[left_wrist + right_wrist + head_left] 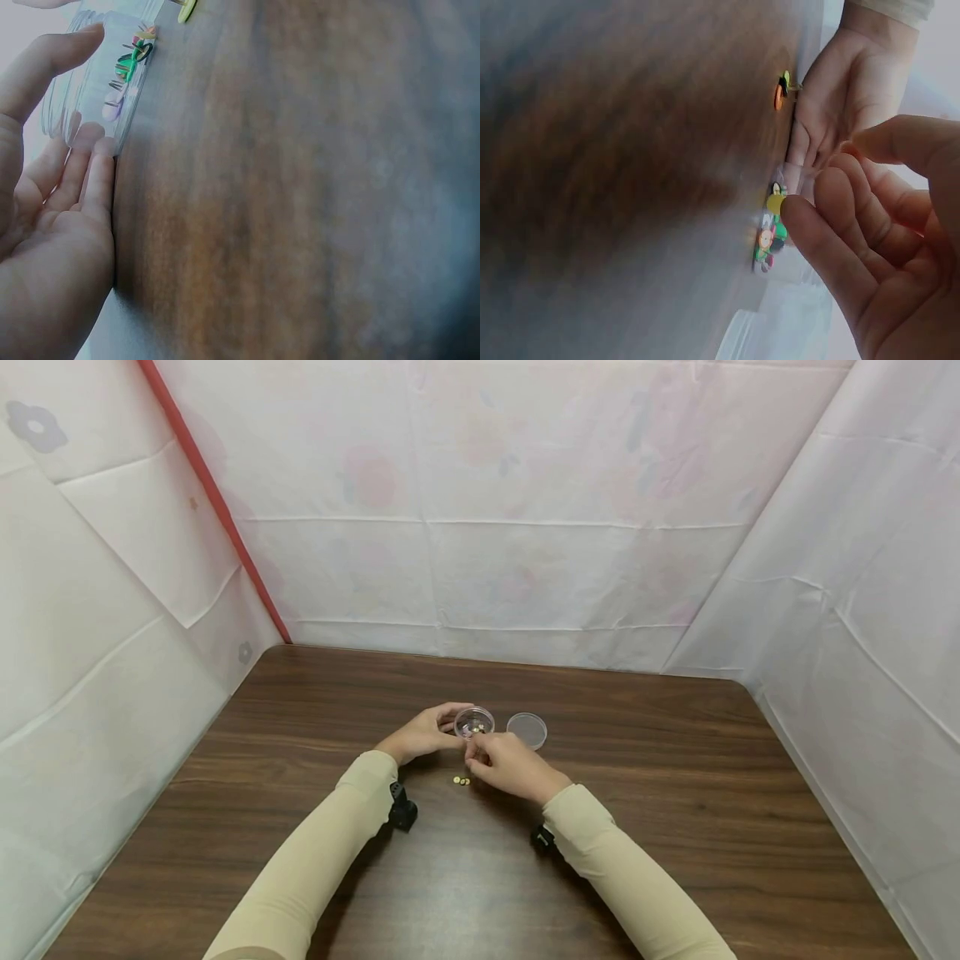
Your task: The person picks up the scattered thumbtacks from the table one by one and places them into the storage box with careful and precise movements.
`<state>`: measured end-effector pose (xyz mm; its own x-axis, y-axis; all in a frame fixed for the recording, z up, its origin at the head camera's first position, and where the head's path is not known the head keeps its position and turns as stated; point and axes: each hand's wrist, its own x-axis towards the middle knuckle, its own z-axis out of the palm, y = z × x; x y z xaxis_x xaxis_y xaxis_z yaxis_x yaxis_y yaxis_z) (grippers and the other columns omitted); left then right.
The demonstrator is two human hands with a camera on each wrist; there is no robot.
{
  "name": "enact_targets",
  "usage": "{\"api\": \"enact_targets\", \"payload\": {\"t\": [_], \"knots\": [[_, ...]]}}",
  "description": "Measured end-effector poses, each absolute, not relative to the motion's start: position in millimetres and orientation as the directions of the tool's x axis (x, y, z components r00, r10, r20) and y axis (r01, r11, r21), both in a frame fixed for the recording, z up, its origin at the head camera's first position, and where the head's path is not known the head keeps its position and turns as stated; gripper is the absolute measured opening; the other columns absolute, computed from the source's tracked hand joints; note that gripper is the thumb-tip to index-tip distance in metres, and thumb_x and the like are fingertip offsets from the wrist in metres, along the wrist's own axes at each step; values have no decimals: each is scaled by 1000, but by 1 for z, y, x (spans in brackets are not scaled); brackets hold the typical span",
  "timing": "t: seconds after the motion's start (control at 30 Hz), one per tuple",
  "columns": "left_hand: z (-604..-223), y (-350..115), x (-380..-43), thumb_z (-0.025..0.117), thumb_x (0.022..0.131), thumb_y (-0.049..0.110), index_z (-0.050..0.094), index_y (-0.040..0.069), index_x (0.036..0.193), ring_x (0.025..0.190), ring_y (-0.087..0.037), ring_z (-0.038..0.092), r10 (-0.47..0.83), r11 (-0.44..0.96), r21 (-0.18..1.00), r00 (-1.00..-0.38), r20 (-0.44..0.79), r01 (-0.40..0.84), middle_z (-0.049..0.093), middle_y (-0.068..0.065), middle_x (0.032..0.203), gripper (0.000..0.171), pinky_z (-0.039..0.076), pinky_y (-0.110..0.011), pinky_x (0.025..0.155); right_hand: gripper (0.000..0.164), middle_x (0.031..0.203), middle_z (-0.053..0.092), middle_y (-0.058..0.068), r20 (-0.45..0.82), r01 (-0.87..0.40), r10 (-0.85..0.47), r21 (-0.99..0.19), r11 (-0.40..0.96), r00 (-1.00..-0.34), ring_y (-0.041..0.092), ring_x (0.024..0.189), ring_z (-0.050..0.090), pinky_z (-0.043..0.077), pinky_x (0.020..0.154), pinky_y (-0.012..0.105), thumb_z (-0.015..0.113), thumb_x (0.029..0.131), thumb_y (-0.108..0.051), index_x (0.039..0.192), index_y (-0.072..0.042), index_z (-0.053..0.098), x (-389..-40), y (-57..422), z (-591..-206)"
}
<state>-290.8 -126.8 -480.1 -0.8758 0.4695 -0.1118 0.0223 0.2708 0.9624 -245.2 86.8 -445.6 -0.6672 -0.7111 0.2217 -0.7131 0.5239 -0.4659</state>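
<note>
My left hand (425, 733) holds a clear round dish (466, 732) on the table, fingers on the far side and thumb nearer me. Several small thumbtacks (133, 64) with coloured flat heads and thin pins lie in the dish. Over its near edge is my right hand (513, 766), its fingers curled and the thumb close to the index finger. Whether a thumbtack sits between those tips is hidden. By another fingertip in the right wrist view shows a yellow thumbtack head (775, 204). A few loose yellowish thumbtacks (461, 781) lie on the table, nearer me.
A clear round lid (528, 730) lies right of the dish on the dark wood table (675, 810). Pale printed cloth (480, 577) hangs behind the table and at both sides. Black wrist cameras (402, 810) are strapped below both sleeves.
</note>
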Motion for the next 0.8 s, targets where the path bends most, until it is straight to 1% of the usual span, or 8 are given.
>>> {"api": "enact_targets", "payload": {"t": [0.1,0.2,0.47,0.6,0.8], "knots": [[-480,-126,-291,75,91,6,39,8,154,144,-37,32,475,260,965,-874,-105,25,43,-18,151,73,32,-48,117,5,75,61,-8,210,-727,-732,-457,512,-648,3,66,54,48,61,20,67,93,-8,89,-10,68,-244,85,-449],[-480,-126,-291,75,91,5,40,9,154,144,-37,32,478,259,966,-872,-109,21,42,-17,152,72,32,-46,117,4,74,60,-10,177,-723,-740,-445,528,-649,2,66,54,48,61,19,69,93,-10,90,-12,69,-243,82,-452],[-480,-124,-292,76,90,6,43,11,153,143,-35,35,478,256,966,-873,-101,28,45,-15,150,71,34,-45,116,11,70,55,-11,34,-655,-708,-414,632,-705,4,64,52,47,59,20,73,94,-22,86,-17,68,-237,75,-451],[-480,-125,-292,77,90,7,42,11,153,144,-36,34,478,259,966,-871,-110,20,45,-15,150,72,35,-46,115,12,70,54,-11,1,-649,-695,-356,672,-719,4,63,51,46,56,20,73,93,-24,85,-18,67,-236,71,-452],[-480,-126,-291,79,89,12,43,16,153,145,-35,32,460,277,961,-879,-130,2,43,-12,152,74,37,-45,114,14,76,53,-10,-14,-676,-705,-272,685,-709,5,64,50,45,55,22,71,94,-24,85,-18,64,-233,65,-450]]}}
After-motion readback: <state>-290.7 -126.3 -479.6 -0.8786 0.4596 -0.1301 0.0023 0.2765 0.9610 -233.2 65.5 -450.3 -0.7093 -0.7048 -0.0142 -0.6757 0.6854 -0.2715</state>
